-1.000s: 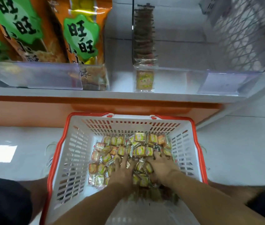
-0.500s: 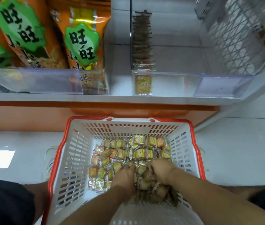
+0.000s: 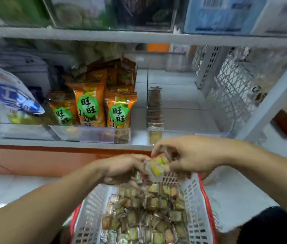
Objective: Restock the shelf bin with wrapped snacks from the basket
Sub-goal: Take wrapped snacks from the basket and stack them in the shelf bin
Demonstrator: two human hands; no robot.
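Yellow-green foil shows between the two hands: a clump of wrapped snacks (image 3: 157,166) is held above the far rim of the white basket (image 3: 198,208). The left hand (image 3: 121,169) curls round the clump from the left and beneath, and the right hand (image 3: 190,155) closes over it from the right, fingers bent down onto the wrappers. Motion blur hides how many packets they carry. More loose snacks (image 3: 148,217) fill the basket below. The clear shelf bin (image 3: 183,110) stands just beyond the hands, with a thin row of packets along its left wall. Orange bags (image 3: 104,106) stand left of it.
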